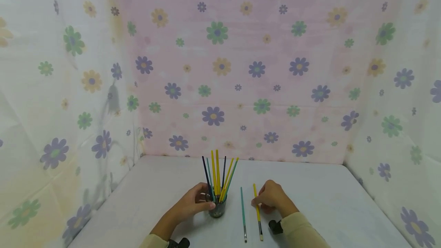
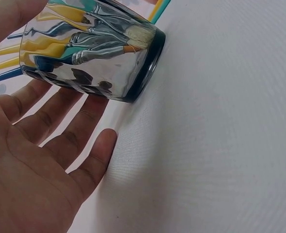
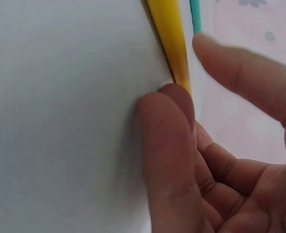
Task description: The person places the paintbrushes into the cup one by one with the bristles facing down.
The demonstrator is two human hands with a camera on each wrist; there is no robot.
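Note:
My left hand holds a clear glass between the thumb and the fingers; the glass stands upright on the table. Inside it are several paintbrushes, bristles down, with yellow, teal and dark blue handles sticking up. To the right, a teal paintbrush and a yellow paintbrush lie side by side on the table, bristles toward me. My right hand is at the yellow brush's handle. Its fingertips touch or nearly touch the handle, and the thumb stands apart from them in the right wrist view.
The white table extends around both hands. Flower-patterned cloth hangs behind it and on both sides. Dark wrist devices sit at the sleeves, near the tabletop.

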